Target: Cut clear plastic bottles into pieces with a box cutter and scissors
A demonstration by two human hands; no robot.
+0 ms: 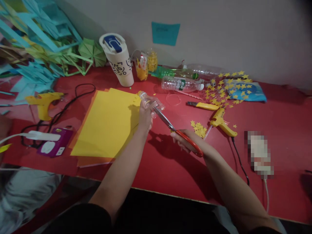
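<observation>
The right hand (186, 139) is closed round the handles of the scissors (172, 126), right of the paper (104, 123). The left hand (145, 115), fingers curled, grips the bottle (158, 103) by the paper's far right corner. Behind the paper stands the tumbler (120, 65).

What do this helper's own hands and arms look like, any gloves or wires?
They're a person's: left hand and right hand are both bare, without gloves. No watch, bracelet or wire shows on either wrist. The left sleeve is plain black.
</observation>
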